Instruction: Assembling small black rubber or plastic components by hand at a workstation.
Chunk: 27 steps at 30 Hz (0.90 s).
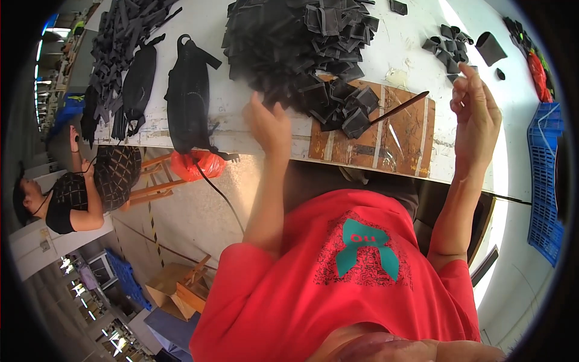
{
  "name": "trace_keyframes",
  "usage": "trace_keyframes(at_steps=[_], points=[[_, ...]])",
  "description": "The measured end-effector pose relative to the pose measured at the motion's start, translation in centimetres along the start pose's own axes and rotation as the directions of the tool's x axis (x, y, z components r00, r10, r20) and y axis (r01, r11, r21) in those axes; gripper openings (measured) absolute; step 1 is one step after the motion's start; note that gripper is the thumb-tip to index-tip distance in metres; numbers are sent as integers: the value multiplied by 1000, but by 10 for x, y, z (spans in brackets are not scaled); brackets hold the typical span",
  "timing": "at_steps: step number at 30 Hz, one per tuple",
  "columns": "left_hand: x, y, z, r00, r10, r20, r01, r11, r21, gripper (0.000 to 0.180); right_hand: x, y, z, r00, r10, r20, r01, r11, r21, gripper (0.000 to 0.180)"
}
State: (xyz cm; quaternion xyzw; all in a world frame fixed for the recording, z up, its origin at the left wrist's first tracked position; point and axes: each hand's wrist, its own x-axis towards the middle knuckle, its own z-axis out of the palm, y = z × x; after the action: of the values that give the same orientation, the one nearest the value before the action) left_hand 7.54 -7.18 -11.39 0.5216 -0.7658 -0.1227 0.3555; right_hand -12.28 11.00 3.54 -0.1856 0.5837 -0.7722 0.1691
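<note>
My left hand (269,127) is at the near edge of a large heap of black fabric pieces (338,36), thumb and finger apart with no object visible between them. Part of the heap just beyond it is blurred. Raised at the right, my right hand (476,114) has loosely bent, partly spread fingers and nothing visible in it. Between the hands, a brown board with tape strips (407,136) lies at the table's front edge. A slim dark rod (401,107) slants up over it, its lower end beside several square black fabric pieces (353,108).
Two long black fabric pieces with straps (188,90) (140,84) and a pile of black strips (111,66) lie left on the white table (232,130). A smaller black cluster (447,47) lies right. A blue crate (546,181) is far right; another person (78,193) sits left.
</note>
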Motion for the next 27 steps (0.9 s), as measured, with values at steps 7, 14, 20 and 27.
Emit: trace_keyframes(at_steps=[7, 14, 20, 27], points=[[12, -18, -23, 956, -52, 288, 116, 971, -209, 15, -73, 45, 12, 851, 383, 359, -236, 890, -391, 20], [-10, 80, -65, 755, 527, 390, -30, 622, -782, 12, -68, 86, 24, 505, 722, 473, -854, 499, 151, 27], [-35, 99, -62, 703, 149, 695, 689, 98, -718, 20, -66, 66, 19, 658, 640, 398, -749, 503, 431, 23], [-41, 104, -59, 505, 173, 846, 837, 143, -529, 7, -67, 68, 10, 701, 628, 337, -712, 599, 365, 23]])
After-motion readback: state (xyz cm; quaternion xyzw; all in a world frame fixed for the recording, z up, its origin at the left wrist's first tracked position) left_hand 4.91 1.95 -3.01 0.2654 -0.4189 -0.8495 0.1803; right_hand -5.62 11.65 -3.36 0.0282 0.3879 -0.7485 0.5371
